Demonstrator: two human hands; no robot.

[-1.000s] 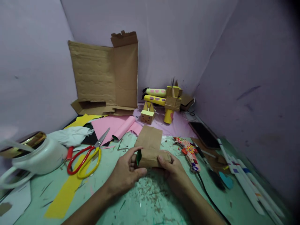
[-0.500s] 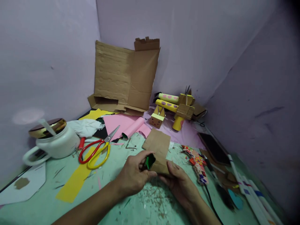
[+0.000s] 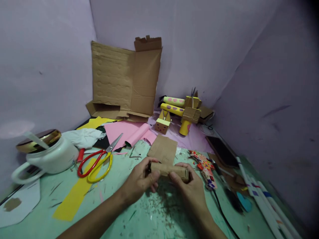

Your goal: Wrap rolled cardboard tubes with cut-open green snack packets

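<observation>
Both hands hold a rolled-up brown cardboard piece (image 3: pixel 169 170) just above the green mat (image 3: pixel 139 219). My left hand (image 3: pixel 141 181) pinches its left end, thumb on top. My right hand (image 3: pixel 189 191) grips its right end with fingers curled round it. The unrolled flap of the same cardboard (image 3: pixel 163 149) lies flat on the mat beyond the hands. The green piece seen earlier inside the roll is hidden.
Red-and-yellow scissors (image 3: pixel 96 159) and a yellow paper strip (image 3: pixel 74 194) lie to the left, beside a white jar with a gold lid (image 3: pixel 47 156). Pink paper (image 3: pixel 129 131), a large cardboard sheet (image 3: pixel 124 79) and yellow paper crafts (image 3: pixel 181 113) stand behind. A phone (image 3: pixel 221 151), a patterned paper figure (image 3: pixel 205 167) and white sticks (image 3: pixel 264 199) lie right.
The cardboard has been rolled tighter between both hands, and the green piece at its left end is no longer visible. The view shifted slightly.
</observation>
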